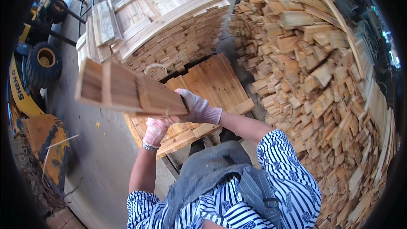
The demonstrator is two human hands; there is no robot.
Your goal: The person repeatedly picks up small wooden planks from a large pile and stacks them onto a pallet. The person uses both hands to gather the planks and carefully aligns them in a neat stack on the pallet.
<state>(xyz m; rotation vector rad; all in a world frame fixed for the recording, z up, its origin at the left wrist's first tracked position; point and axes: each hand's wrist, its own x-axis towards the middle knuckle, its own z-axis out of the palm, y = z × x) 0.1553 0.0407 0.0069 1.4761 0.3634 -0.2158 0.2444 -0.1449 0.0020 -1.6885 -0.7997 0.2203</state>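
Observation:
Both my hands wear pale pink-white work gloves and hold a thick bundle of wooden planks (144,91) by its near end. The bundle tilts up and away toward the left. My left hand (156,130) is closed on its lower edge, with the fingers partly hidden beneath. My right hand (196,107) is wrapped round the near right end. Below and beyond the hands lies a low, flat layer of planks (216,78), with crosswise boards along its near side. The bundle hides part of that layer.
A tall, neat plank stack (178,38) stands at the far side, with loose boards (106,23) on top. A large heap of cut wood pieces (313,80) fills the right. At the left are a yellow loader (23,87), its bucket (46,144) and a metal frame (63,6).

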